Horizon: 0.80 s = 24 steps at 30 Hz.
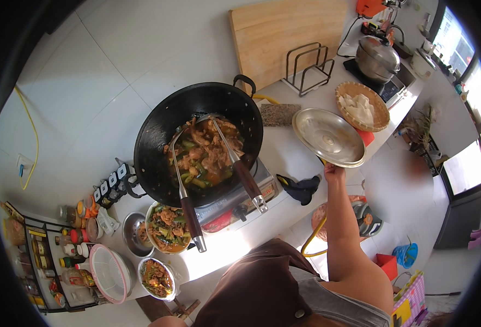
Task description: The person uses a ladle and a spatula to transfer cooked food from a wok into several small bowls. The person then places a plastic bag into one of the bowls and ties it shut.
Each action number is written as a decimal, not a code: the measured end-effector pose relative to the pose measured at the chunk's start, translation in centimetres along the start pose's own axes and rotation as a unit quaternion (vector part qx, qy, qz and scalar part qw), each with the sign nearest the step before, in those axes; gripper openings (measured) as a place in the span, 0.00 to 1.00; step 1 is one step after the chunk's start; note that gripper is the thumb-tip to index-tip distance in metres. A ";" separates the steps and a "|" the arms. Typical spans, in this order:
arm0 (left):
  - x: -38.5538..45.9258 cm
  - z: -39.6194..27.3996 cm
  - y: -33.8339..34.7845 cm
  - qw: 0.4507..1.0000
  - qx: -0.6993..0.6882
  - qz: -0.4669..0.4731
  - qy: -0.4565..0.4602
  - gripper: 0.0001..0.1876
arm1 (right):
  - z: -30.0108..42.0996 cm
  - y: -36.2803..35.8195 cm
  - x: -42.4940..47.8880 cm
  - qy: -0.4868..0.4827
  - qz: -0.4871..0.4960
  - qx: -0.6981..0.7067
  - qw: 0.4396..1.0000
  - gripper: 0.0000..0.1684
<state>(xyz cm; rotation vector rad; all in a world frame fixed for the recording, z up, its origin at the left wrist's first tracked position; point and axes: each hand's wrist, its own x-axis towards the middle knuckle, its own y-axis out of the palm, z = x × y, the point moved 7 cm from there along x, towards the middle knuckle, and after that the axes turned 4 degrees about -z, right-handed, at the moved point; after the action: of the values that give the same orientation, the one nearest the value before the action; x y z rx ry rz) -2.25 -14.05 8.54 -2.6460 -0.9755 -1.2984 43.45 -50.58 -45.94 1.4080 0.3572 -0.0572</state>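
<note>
My right hand (pixel 334 173) grips the near rim of a round metal lid (pixel 328 137) at the counter's right side; its fingers are partly hidden. My left hand is out of view. A black wok (pixel 152 131) sits on a gas stove (pixel 228 208). In it lies stewed meat with green vegetables (pixel 199 153), along with a metal ladle (pixel 174 157) and a metal spatula (pixel 225 141), both with dark wooden handles resting over the near rim. Left of the stove are two filled bowls, a larger one (pixel 149 229) and a smaller one (pixel 141 282), beside a steel bowl (pixel 128 222).
A dark cloth (pixel 299 189) lies near the counter edge. Behind are a wooden board (pixel 265 41), a wire rack (pixel 310 67), a wicker basket (pixel 340 96) and a steel pot (pixel 373 61). A pink-rimmed colander (pixel 94 272) and a jar rack (pixel 54 265) stand left. A yellow hose (pixel 316 253) hangs below.
</note>
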 end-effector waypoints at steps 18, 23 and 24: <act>1.0 -0.4 3.8 0.990 -0.129 0.038 -0.043 0.31 | -2.1 1.3 9.1 0.019 0.063 0.022 0.998 0.19; -0.9 3.7 3.6 0.918 -0.251 0.138 -0.275 0.44 | -1.5 -1.1 10.0 0.177 0.144 0.053 0.972 0.17; -2.3 4.5 3.5 0.884 -0.293 0.115 -0.347 0.46 | -0.8 -2.5 10.8 0.128 0.104 0.069 0.984 0.17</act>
<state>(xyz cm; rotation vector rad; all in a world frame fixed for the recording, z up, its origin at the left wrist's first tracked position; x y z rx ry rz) 1.79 -16.72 4.75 -3.6748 -0.2507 -0.6407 52.83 -48.40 -51.42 1.5868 0.4229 0.2767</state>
